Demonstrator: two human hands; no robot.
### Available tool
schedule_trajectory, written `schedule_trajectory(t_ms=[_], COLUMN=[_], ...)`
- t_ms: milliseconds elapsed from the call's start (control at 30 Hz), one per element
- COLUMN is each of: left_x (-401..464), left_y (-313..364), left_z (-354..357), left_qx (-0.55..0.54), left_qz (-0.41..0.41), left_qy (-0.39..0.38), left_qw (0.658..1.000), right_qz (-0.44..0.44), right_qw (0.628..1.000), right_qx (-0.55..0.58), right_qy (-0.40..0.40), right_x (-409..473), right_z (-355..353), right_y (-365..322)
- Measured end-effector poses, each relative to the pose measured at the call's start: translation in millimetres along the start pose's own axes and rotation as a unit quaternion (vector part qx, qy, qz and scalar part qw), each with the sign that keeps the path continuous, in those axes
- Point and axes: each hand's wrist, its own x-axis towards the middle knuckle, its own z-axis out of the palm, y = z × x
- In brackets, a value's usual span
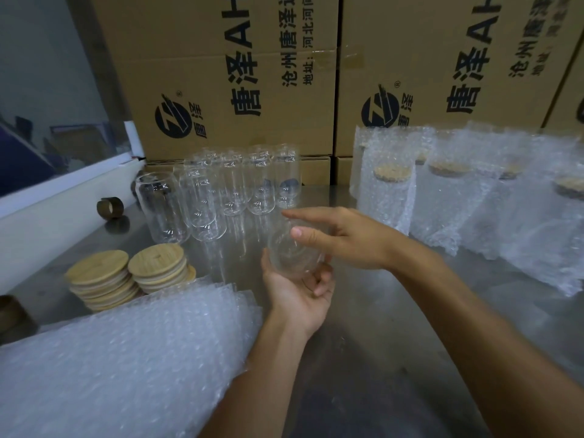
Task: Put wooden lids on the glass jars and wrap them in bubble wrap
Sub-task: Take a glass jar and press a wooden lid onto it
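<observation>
Jar [295, 251] at frame centre, cradled from below by left hand [298, 295]; right hand [343, 238] rests on it, fingers straight. Two lid stacks [129, 275] lower left; bubble wrap sheets [126, 358] below them.

1. The glass jar [294, 248] held between the two hands is so clear that its rim and base are hard to trace; the right hand [341, 238] covers its far side and the left hand [297, 295] hides its underside.
2. Both forearms run out of the bottom and right edges.
3. The standing jars [221, 191] overlap, so their number cannot be told.
4. The wrapped jars [388, 191] show only blurred lids through the bubble wrap; the rightmost one is cut by the right edge.
5. The stack of bubble wrap sheets [126, 358] is cut by the left and bottom edges.
6. The lower lids [104, 279] are partly hidden behind those sheets.
7. A dark object [12, 317] at the left edge, perhaps a tape roll, is cut off.
8. The cardboard boxes [240, 74] are cut by the top edge, their print incomplete.
</observation>
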Motion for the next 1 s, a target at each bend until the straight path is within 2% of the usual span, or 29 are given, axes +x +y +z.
schedule_trajectory(t_ms=[100,267,433,500,667,800,1000], left_x=[2.1,-1.7,-2.9,-2.9,-3.9,-4.5,-6.5], left_y=[1.4,-0.7,-1.1,0.6,5.1,11.0,15.9], left_z=[5.4,21.8,28.9,30.1,32.8,30.3,31.1], left_qx=[-0.024,-0.002,0.027,0.027,0.046,0.032,0.047], left_qz=[-0.012,-0.015,-0.031,-0.035,-0.015,-0.033,-0.039], left_qy=[-0.008,-0.010,0.008,0.016,0.036,0.031,0.006], left_qw=[1.000,1.000,0.999,0.999,0.998,0.998,0.998], right_qz=[-0.007,-0.011,-0.003,-0.009,-0.021,-0.043,-0.052], right_qw=[1.000,0.989,0.974,0.973,0.982,0.984,0.972], right_qx=[-0.030,-0.072,-0.087,-0.087,-0.080,-0.062,0.040], right_qy=[0.005,0.132,0.209,0.215,0.167,0.160,0.226], right_x=[1.4,2.7,2.6,3.3,2.8,2.6,4.5], right_z=[1.5,11.3,19.7,20.1,13.4,13.3,19.9], right_y=[4.7,3.7,0.3,0.2,2.4,5.7,6.7])
